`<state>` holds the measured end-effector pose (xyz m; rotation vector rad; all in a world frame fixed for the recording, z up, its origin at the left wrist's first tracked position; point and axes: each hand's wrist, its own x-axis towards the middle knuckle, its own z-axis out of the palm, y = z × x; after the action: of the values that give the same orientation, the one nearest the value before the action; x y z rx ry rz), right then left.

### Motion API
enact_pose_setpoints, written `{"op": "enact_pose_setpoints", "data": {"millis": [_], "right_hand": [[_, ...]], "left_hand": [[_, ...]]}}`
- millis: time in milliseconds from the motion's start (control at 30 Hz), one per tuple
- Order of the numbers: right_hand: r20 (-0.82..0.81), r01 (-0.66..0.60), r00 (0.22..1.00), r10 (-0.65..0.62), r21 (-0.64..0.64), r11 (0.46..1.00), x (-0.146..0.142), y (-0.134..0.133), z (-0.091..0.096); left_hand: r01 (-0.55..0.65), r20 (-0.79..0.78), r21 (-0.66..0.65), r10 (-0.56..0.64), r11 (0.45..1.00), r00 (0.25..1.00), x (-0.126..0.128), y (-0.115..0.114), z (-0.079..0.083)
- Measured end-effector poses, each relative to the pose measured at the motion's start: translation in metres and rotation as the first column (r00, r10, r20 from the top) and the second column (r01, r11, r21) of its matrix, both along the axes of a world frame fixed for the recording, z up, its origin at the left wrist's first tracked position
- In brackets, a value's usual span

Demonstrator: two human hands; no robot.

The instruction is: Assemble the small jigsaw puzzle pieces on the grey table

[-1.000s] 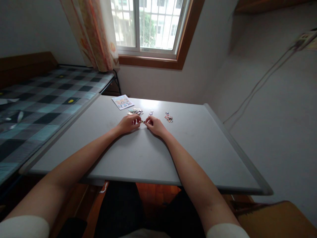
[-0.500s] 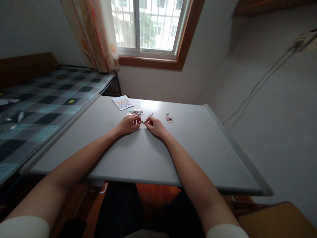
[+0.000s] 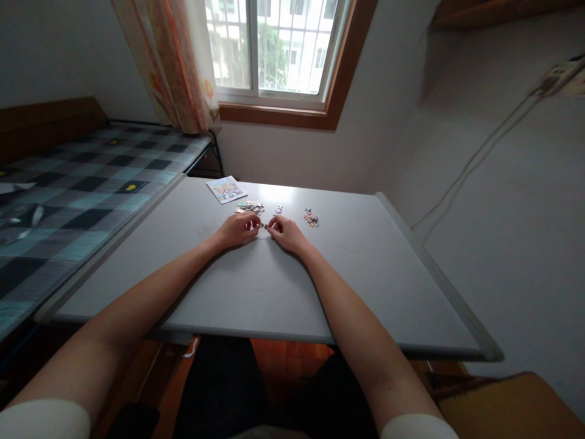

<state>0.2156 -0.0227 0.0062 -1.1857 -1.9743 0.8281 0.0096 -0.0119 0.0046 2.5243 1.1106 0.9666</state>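
Over the grey table, my left hand [image 3: 239,229] and my right hand [image 3: 287,232] meet fingertip to fingertip. Small jigsaw puzzle pieces [image 3: 264,226] are pinched between them, each hand closed on one side; how they fit together is too small to tell. Just beyond my left hand lies a pile of puzzle pieces [image 3: 253,207], partly hidden by the fingers. A few pieces [image 3: 278,209] sit behind my right hand. Farther right is another small heap of pieces [image 3: 311,219].
A square picture card [image 3: 226,189] lies near the back left of the table [image 3: 256,292]. Left of the table stands a bed with a checked cover [image 3: 91,195]. A window [image 3: 283,55] is behind, and a cable [image 3: 475,158] runs down the right wall.
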Motion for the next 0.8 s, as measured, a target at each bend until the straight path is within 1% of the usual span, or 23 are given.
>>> {"op": "enact_pose_setpoints", "data": {"millis": [500,800], "right_hand": [[-0.01,0.001,1.0,-0.001,-0.005,1.0,-0.001,0.0014,-0.0026],[0.003,0.003,1.0,-0.003,0.001,1.0,0.0,-0.0004,0.0002]], "left_hand": [[0.003,-0.003,0.004,-0.002,1.0,1.0,-0.0001,0.0005,-0.0011],[-0.003,0.0,-0.003,0.003,1.0,1.0,0.0003,0.0003,-0.001]]}}
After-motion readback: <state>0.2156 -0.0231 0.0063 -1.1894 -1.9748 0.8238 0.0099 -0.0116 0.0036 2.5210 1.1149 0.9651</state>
